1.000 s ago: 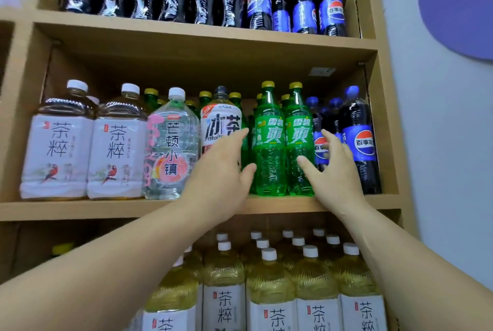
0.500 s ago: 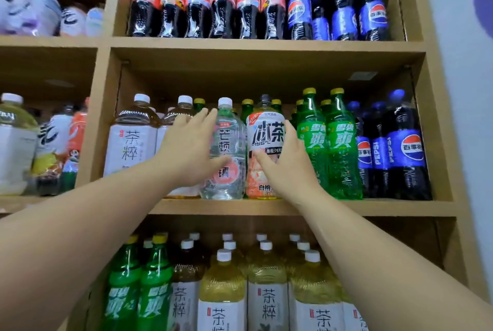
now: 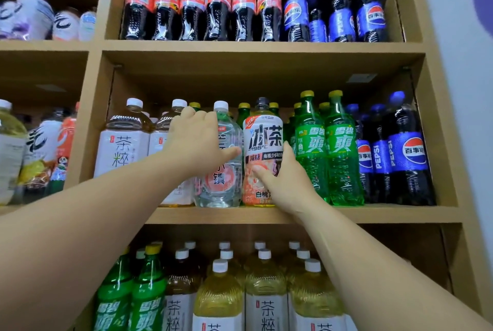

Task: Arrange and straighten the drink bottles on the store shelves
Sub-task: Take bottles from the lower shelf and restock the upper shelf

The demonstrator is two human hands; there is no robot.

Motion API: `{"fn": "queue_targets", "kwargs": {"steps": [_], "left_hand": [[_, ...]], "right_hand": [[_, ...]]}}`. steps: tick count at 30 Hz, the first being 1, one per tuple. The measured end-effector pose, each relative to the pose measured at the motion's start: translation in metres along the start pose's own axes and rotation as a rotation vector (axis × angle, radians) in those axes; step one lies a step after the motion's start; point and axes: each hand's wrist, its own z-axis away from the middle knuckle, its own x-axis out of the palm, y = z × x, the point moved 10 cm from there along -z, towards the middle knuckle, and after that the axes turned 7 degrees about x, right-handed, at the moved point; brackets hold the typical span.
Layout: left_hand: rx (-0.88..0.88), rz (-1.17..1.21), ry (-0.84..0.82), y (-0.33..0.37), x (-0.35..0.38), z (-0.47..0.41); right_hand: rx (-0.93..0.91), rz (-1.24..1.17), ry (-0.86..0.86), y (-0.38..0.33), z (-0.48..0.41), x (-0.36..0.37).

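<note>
The person reaches up with both arms to the middle shelf (image 3: 386, 214) of a wooden unit. The left hand (image 3: 197, 143) grips the clear bottle (image 3: 225, 178), which has a white cap and a pink label. The fingers curl round its left shoulder and the thumb lies across its front. The right hand (image 3: 286, 181) grips the peach tea bottle (image 3: 262, 141), thumb on the front of the label and fingers reaching round its right side. Both bottles stand upright at the near edge of the shelf, touching side by side.

The space around them is tight. Just left of the clear bottle stand two brown tea bottles (image 3: 122, 143); the left forearm covers much of the nearer one. Just right of the peach tea bottle stand two green soda bottles (image 3: 342, 149), close against the right hand's fingers. Farther right are the blue-label cola bottles (image 3: 408, 154). More yellow-capped green bottles (image 3: 244, 113) fill the far row behind.

On the shelf above is a row of red-label cola bottles (image 3: 192, 7). On the shelf below are yellow tea bottles (image 3: 266, 290). The compartment to the left holds blurred mixed bottles (image 3: 40, 149).
</note>
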Motion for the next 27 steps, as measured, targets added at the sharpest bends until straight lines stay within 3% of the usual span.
{"fn": "queue_targets", "kwargs": {"steps": [6, 13, 27], "left_hand": [[-0.012, 0.263, 0.118, -0.004, -0.012, 0.006], [-0.068, 0.552, 0.187, -0.004, -0.027, 0.016], [-0.078, 0.865, 0.342, -0.012, -0.032, 0.033]], "right_hand": [[0.034, -0.028, 0.086, -0.001, 0.009, -0.01], [0.037, -0.051, 0.056, -0.007, 0.016, -0.012], [0.03, -0.116, 0.039, -0.004, 0.015, -0.013]]}}
